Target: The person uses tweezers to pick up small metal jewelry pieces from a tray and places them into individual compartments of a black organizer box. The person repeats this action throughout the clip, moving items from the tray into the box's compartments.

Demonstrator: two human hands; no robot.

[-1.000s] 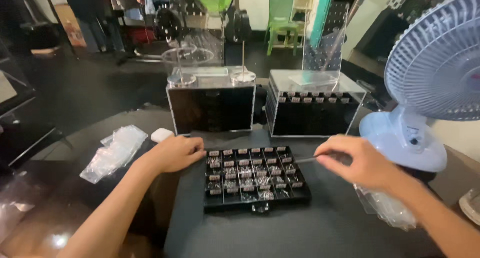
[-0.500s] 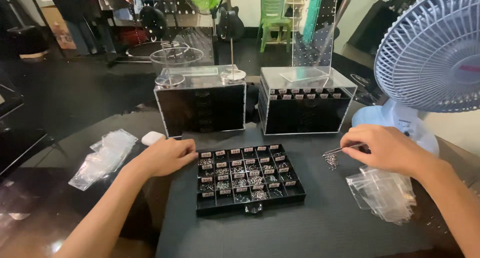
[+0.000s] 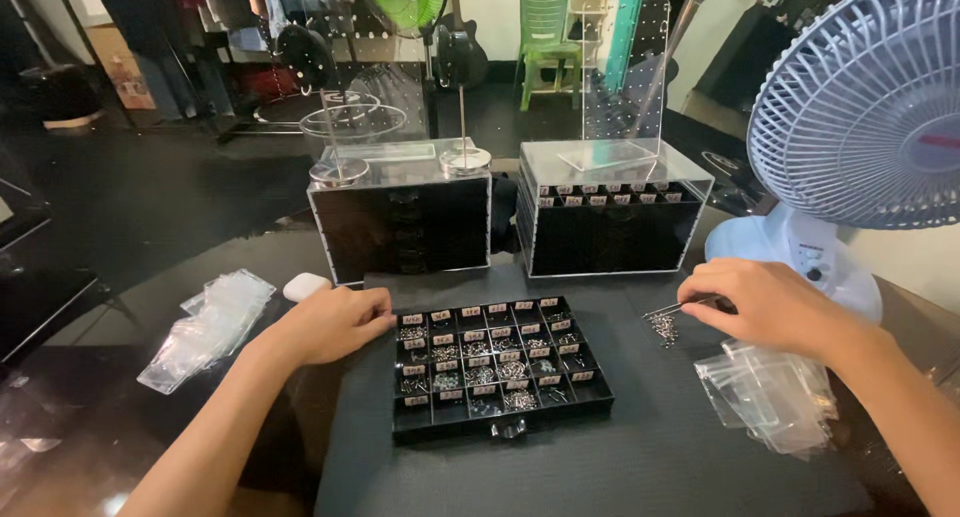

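Right hand [image 3: 775, 305] pinched on thin tweezers [image 3: 678, 306], tips pointing left over small metal pieces [image 3: 662, 326]; left hand [image 3: 335, 322] loosely curled, empty, touching compartment tray [image 3: 500, 427] edge.

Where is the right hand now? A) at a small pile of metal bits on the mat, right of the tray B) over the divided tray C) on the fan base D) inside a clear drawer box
A: the right hand holds thin tweezers at the small pile of metal bits on the mat, right of the divided tray.
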